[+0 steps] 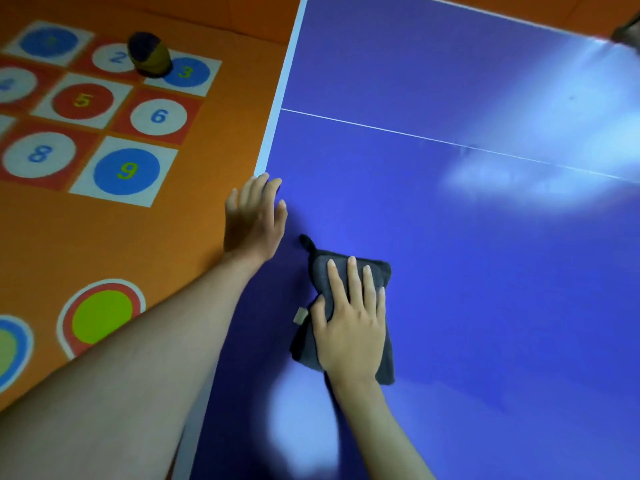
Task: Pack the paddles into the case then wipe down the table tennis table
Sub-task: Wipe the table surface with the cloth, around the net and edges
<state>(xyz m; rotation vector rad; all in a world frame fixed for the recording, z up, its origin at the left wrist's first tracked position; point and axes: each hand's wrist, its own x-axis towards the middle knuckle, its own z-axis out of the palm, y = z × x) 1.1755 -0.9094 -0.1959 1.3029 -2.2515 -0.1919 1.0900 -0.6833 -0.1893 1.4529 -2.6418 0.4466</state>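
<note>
Head view looks down on a blue table tennis desk with white edge lines (485, 237), which fills the frame from 12 to 6 o'clock on the right side. A folded dark grey cloth with a small black loop and a pale tag (349, 317) lies flat on the desk near 6 o'clock. Right hand (349, 327) presses on the cloth, its fingers (355, 282) straight and slightly apart, pointing toward 12 o'clock. Left hand (254, 220) rests on the desk's white edge at about 9 o'clock of the cloth, its fingers loosely extended and holding nothing. Beyond the edge, toward 9 and 10 o'clock, lies an orange floor mat with numbered circles (104, 116). A small dark, blurred object (149, 55) sits on the mat between numbers 2 and 3.
</note>
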